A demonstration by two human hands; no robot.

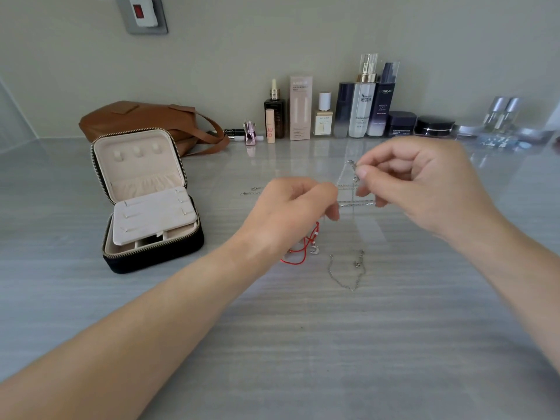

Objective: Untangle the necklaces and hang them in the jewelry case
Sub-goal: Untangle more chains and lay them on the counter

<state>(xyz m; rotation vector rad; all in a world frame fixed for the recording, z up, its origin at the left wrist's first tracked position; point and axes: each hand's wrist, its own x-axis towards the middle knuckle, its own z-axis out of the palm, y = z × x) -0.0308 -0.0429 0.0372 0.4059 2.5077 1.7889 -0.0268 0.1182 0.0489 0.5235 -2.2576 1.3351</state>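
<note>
In the middle of the frame, two hands hold a thin silver chain (354, 204) up over the grey table (303, 344). The left hand (295, 204) has a tight grip, with curled fingers pinching one part of the chain. The right hand (418, 183) has a tight grip too, pinching the chain near a tiny clasp. The chain runs between the two hands in a few thin lines.

Just below the left hand lies a red cord necklace (303, 250). The hand and wrist hide part of it. To its right, a second silver chain (348, 274) lies loose on the table. A small bit of chain (251, 190) lies left of the left hand.

At the middle left, the jewelry case (145, 201) sits open with its lid up. It is pale inside, and a flat pad lies over the bottom part. Behind it lies a brown bag (145, 119). A row of bottles and jars (363, 101) stands along the wall at the upper right. A wall switch (142, 13) is at the upper left.
</note>
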